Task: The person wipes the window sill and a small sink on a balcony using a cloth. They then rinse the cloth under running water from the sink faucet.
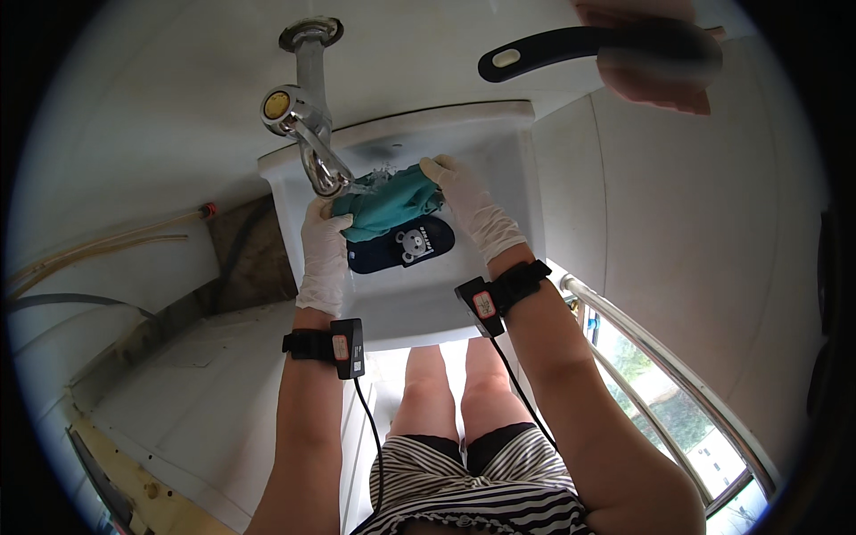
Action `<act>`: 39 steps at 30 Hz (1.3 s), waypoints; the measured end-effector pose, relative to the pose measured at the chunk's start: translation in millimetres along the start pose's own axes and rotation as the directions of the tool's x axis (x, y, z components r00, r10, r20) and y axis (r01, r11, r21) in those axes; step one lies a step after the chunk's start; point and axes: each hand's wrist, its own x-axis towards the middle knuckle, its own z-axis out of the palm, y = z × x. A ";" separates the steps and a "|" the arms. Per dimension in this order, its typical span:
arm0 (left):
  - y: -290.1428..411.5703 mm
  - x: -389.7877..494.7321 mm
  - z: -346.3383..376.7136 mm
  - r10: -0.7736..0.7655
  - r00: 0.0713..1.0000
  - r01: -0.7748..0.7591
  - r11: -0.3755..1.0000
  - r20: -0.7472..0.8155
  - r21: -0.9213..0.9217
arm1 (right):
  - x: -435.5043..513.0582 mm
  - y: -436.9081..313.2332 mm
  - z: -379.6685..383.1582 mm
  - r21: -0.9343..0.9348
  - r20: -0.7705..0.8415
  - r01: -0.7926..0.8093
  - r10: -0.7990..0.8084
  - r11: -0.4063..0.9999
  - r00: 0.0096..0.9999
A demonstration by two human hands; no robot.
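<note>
A wet teal cloth (pixel 394 204) is stretched between my two gloved hands under the tap. My left hand (pixel 324 231), in a white disposable glove, pinches its left end beside the spout. The far right corner of the cloth is gripped by my right hand (pixel 449 179), gloved the same way. Water from the chrome tap (pixel 321 150) splashes onto the cloth's far side. Just below the cloth, a dark navy slipper (pixel 421 247) with a grey bear face and lettering lies in the white sink (pixel 428 307); the cloth covers part of it.
A black-handled utensil or brush (pixel 545 53) hangs at the upper right by a pink object (pixel 655 93). Thin hoses (pixel 107 247) run along the left wall. Past the sink's right side are a metal rail (pixel 669 368) and a window. Cables (pixel 370 421) trail from my wrist-worn devices.
</note>
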 end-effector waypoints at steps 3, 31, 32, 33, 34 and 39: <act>-6.2 5.9 -4.1 -0.017 1.000 0.021 0.980 -0.022 0.199 | -5.6 2.0 4.4 0.191 0.044 -0.051 0.043 0.980 0.998; -31.5 -4.6 32.8 -0.520 0.818 0.563 0.640 0.244 -0.523 | -7.6 53.0 89.7 -0.383 -0.138 0.298 -0.373 0.875 0.918; -27.9 -7.1 38.7 -0.532 0.835 0.518 0.679 0.138 -0.520 | 8.0 55.3 87.9 -0.331 -0.220 0.248 -0.330 0.911 0.918; -24.6 -9.6 42.0 -0.469 0.869 0.481 0.720 0.160 -0.500 | 19.7 58.3 86.1 -0.261 -0.291 0.286 -0.358 0.922 0.887; -21.2 -10.1 43.3 -0.452 0.863 0.500 0.703 0.226 -0.506 | 19.8 65.0 83.2 -0.364 -0.142 0.251 -0.320 0.897 0.937; -16.3 6.6 28.0 -0.505 0.801 0.598 0.659 0.321 -0.456 | -15.7 73.4 83.9 -0.516 0.114 0.343 -0.334 0.785 0.936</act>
